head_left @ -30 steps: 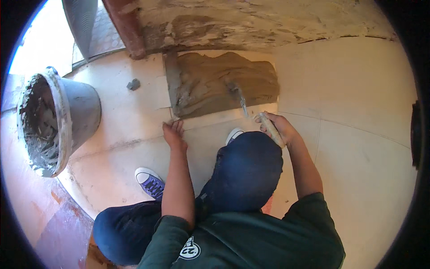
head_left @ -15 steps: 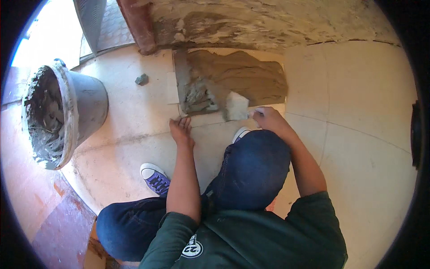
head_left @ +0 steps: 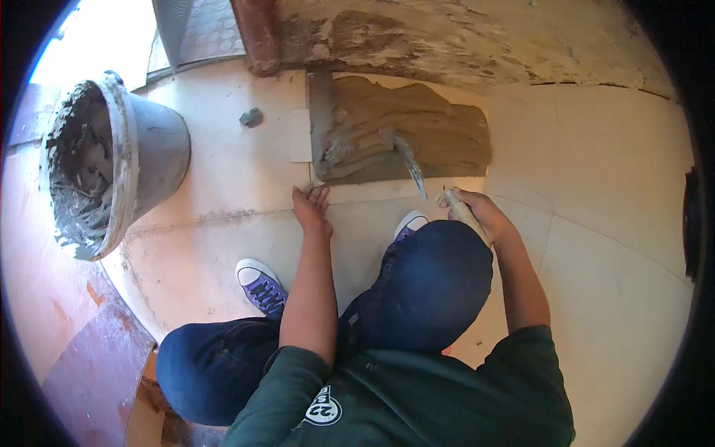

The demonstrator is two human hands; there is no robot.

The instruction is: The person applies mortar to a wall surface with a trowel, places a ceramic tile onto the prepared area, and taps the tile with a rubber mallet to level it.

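Note:
Wet grey-brown mortar [head_left: 439,138] is spread over a rectangular patch with pale margins, lying by the wall's foot. My right hand [head_left: 480,212] is closed round the light handle of a trowel [head_left: 410,165]. Its blade is turned on edge, with its far end touching the mortar. My left hand [head_left: 311,208] rests by the patch's near left corner, fingers stretched out and close to the edge; no tool is in it. Left of the mortar, a small lump of mortar [head_left: 252,118] lies on the pale floor tiles [head_left: 205,179].
A bucket [head_left: 156,141] tilted on its side at the left holds grey mortar. A rough plastered wall [head_left: 477,45] runs along the far side, with a reddish-brown post [head_left: 257,37] at its left. My shoes [head_left: 261,287] stand just short of the patch.
The trowel blade has turned from flat-facing to edge-on, and the mortar's near left part looks smoother. My left hand stays by the corner. The whole view has shifted slightly.

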